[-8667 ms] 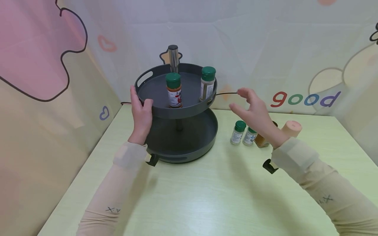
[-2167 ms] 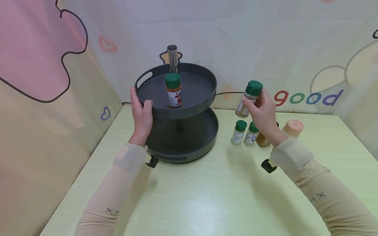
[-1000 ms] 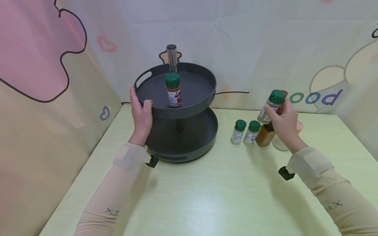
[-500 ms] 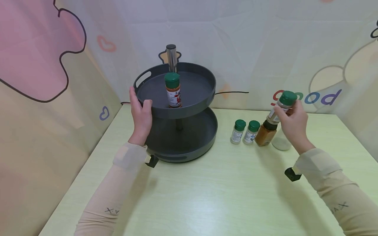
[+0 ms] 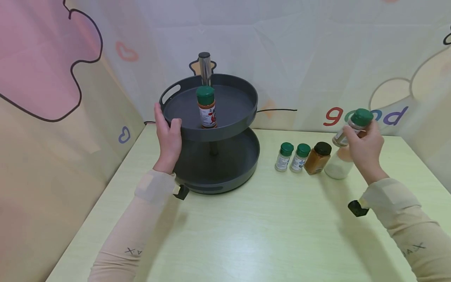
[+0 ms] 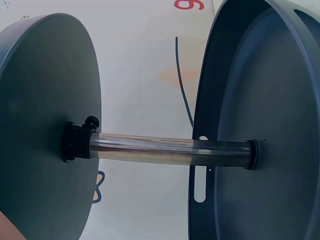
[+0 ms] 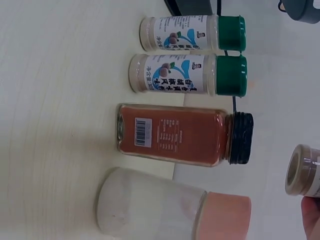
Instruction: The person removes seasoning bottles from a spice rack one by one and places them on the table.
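My left hand (image 5: 169, 141) rests against the left outer wall of a dark grey two-tier tray stand's upper tray (image 5: 230, 132), thumb and fingers spread. On that tray stands a green-capped jar of red spice (image 5: 207, 107). Above the table at the right, my right hand (image 5: 368, 150) grips a green-capped spice jar (image 5: 347, 133), tilted, over a bottle with a peach lid (image 5: 339, 166). In the right wrist view that held jar's base (image 7: 298, 170) and part of a finger show. The left wrist view shows the stand's metal pole (image 6: 165, 150) between the trays.
Left of the peach-lidded bottle, a black-capped spice bottle (image 5: 317, 159) and two green-capped jars, the nearer one (image 5: 299, 158) and the leftmost one (image 5: 283, 158), stand in a row. The lower tray (image 5: 232, 182) sits on the pale wooden table (image 5: 232, 235). A printed cloth (image 5: 317, 58) hangs behind.
The right hand has taken a green-capped jar off the upper tray and carried it right, past the row of jars, to above the peach-lidded bottle. The left hand has stayed on the tray.
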Action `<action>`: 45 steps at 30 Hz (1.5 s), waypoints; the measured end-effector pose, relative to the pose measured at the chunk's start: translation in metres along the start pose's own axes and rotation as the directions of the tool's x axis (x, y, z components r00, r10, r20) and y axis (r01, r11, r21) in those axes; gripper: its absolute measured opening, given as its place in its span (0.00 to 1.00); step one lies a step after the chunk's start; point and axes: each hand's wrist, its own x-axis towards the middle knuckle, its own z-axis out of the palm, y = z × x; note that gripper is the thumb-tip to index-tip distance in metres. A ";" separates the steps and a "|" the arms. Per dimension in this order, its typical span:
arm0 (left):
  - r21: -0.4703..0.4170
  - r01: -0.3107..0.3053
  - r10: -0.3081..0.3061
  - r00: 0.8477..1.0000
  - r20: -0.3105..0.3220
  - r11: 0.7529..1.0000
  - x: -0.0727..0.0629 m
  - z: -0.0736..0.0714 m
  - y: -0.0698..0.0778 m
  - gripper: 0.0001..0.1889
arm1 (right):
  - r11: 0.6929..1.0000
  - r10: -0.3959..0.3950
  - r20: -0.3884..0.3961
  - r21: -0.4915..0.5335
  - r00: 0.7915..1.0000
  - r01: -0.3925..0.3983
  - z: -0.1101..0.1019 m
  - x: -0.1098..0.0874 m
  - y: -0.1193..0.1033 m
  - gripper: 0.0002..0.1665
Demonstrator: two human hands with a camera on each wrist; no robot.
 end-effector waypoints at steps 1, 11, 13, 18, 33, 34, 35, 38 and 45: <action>0.001 0.000 0.000 1.000 0.000 1.000 0.000 0.000 0.000 0.35 | 1.000 0.007 -0.006 0.001 1.000 -0.007 -0.001 0.001 0.001 0.16; -0.001 -0.001 0.001 1.000 -0.005 1.000 0.001 0.001 0.000 0.35 | 0.999 0.049 -0.037 0.000 0.998 -0.049 -0.010 0.006 0.006 0.17; 0.001 -0.002 0.002 1.000 -0.005 1.000 0.001 0.001 0.000 0.35 | 0.998 0.062 -0.043 0.001 0.997 -0.062 -0.012 0.007 0.008 0.17; -0.001 -0.006 0.006 1.000 -0.005 1.000 0.001 0.001 0.000 0.35 | 0.995 0.098 -0.061 -0.004 0.993 -0.099 -0.016 0.010 0.012 0.18; 0.002 0.003 -0.003 1.000 -0.001 1.000 -0.001 0.001 0.000 0.36 | 0.985 0.171 -0.117 0.017 0.978 -0.170 -0.029 0.016 0.027 0.19; 0.004 0.004 -0.004 1.000 0.000 1.000 -0.001 0.000 0.000 0.36 | 0.985 0.171 -0.120 0.017 0.978 -0.171 -0.029 0.016 0.027 0.19; 0.005 0.005 -0.005 1.000 0.000 1.000 -0.001 0.000 0.000 0.36 | 0.985 0.173 -0.125 0.016 0.977 -0.172 -0.030 0.016 0.028 0.19; 0.009 0.006 -0.006 1.000 -0.001 1.000 -0.001 0.000 -0.001 0.36 | 0.982 0.190 -0.133 0.009 0.973 -0.191 -0.031 0.016 0.030 0.20; 0.002 0.000 0.000 1.000 0.000 1.000 0.000 0.000 -0.001 0.36 | 0.966 0.259 -0.116 0.006 0.959 -0.260 -0.034 0.017 0.036 0.26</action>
